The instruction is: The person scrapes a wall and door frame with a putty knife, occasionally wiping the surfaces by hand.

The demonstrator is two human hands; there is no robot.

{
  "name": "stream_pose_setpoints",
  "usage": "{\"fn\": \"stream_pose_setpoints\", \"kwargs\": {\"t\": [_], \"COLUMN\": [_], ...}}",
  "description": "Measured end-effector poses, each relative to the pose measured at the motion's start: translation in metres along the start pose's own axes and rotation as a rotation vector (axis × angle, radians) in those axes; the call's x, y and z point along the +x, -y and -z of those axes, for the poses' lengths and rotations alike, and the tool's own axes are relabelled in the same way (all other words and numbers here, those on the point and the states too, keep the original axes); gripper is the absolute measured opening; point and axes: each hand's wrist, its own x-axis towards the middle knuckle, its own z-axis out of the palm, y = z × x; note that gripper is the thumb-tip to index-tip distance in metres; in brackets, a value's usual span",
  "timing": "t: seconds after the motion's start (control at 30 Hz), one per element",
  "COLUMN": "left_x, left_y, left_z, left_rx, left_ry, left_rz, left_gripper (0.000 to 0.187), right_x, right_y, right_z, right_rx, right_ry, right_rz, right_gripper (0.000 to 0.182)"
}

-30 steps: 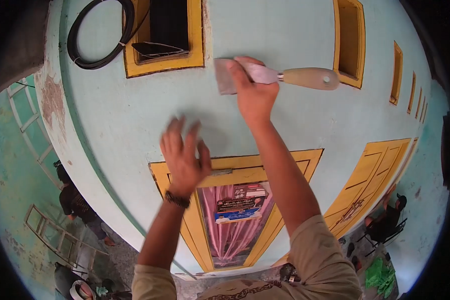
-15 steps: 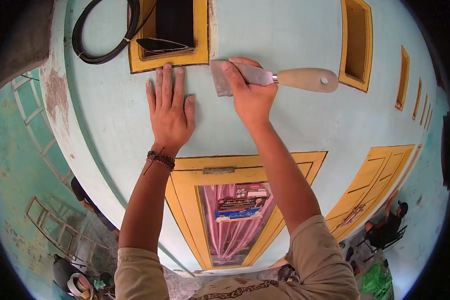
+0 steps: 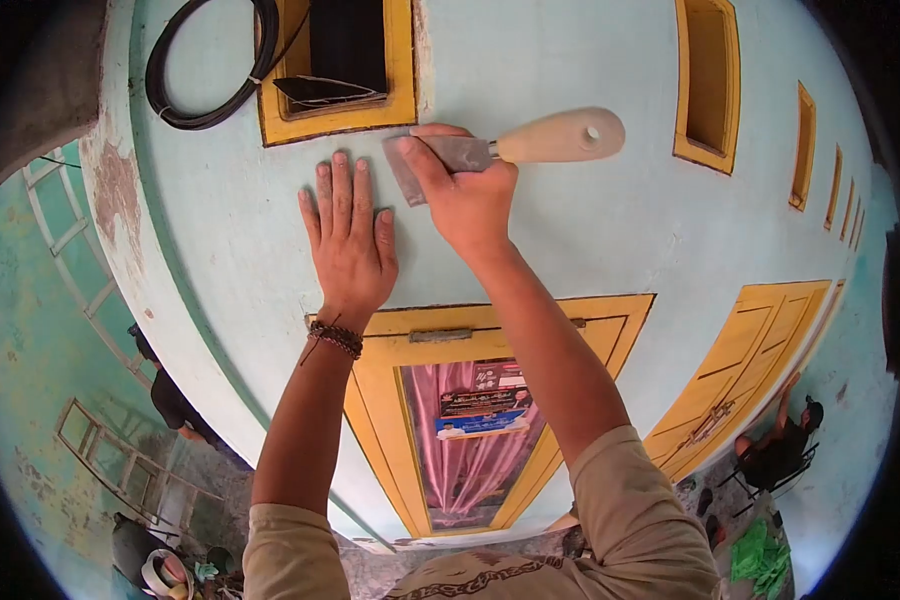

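My right hand [image 3: 470,200] is closed round a wide scraper [image 3: 560,136] with a pale wooden handle pointing right. Its grey metal blade is against or very close to the light blue wall [image 3: 590,230], just below the lower right corner of a yellow-framed opening [image 3: 400,115]. To the left, my left hand [image 3: 352,235] lies flat on the wall with its fingers spread upward, below the same frame, holding nothing. A dark braided bracelet [image 3: 336,338] is on my left wrist.
A coiled black cable [image 3: 160,90] hangs at upper left. Below my hands is a yellow door [image 3: 380,400] with a glass pane. Ladders [image 3: 70,235] stand at left. One person [image 3: 175,400] is at left, another [image 3: 775,455] sits at lower right.
My right hand and the scraper have moved left, and the handle now tilts up more. My left hand has slid slightly down and right, away from the frame's edge.
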Motion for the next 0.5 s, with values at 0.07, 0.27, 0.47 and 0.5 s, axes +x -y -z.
{"fn": "stream_pose_setpoints", "kwargs": {"t": [0.07, 0.27, 0.47, 0.5], "left_x": [-0.006, -0.019, -0.025, -0.024], "left_y": [0.004, 0.013, 0.014, 0.014], "left_z": [0.002, 0.005, 0.006, 0.006], "left_rx": [-0.011, -0.019, 0.001, 0.005], "left_ry": [0.042, 0.075, 0.08, 0.079], "left_rz": [-0.01, -0.038, -0.049, -0.048], "left_gripper": [0.055, 0.055, 0.056, 0.056], "right_x": [0.001, -0.004, -0.003, -0.002], "right_y": [0.003, -0.006, -0.004, -0.005], "right_z": [-0.005, -0.017, -0.015, -0.015], "right_rx": [0.108, -0.021, 0.16, 0.082], "right_ry": [-0.183, -0.132, -0.154, -0.101], "right_rz": [0.057, 0.346, 0.051, 0.121], "right_gripper": [0.009, 0.005, 0.011, 0.011]}}
